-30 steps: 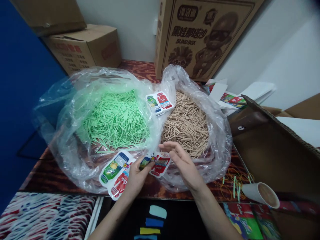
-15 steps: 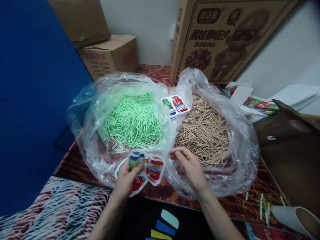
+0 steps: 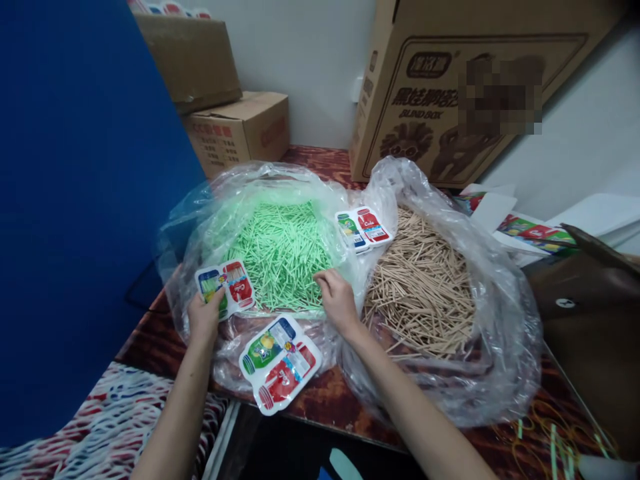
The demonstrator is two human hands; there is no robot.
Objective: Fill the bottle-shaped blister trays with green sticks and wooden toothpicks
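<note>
Head view, left hand: the left hand [image 3: 204, 319] grips a drink-print pack [image 3: 240, 288] by its green half, thumb across the front, over the near left edge of the green heap.
Held pack: tilted up, its red cola half uncovered, with tan sticks showing in that window.
Right hand: the right hand [image 3: 338, 303] has bent fingers, tips close together at the right edge of the green sticks [image 3: 283, 250]; I cannot tell whether they pinch one.
Green sticks: loose in a clear plastic bag [image 3: 270, 173], left of centre.
Tan sticks: the tan sticks [image 3: 425, 283] lie heaped in a second clear bag [image 3: 507, 327], to the right.
Front pack: another pack [image 3: 280, 365] lies face up between the forearms, near the table [image 3: 143, 341] edge.
Stacked packs: a small stack of packs [image 3: 364, 229] rests between the two heaps.
</note>
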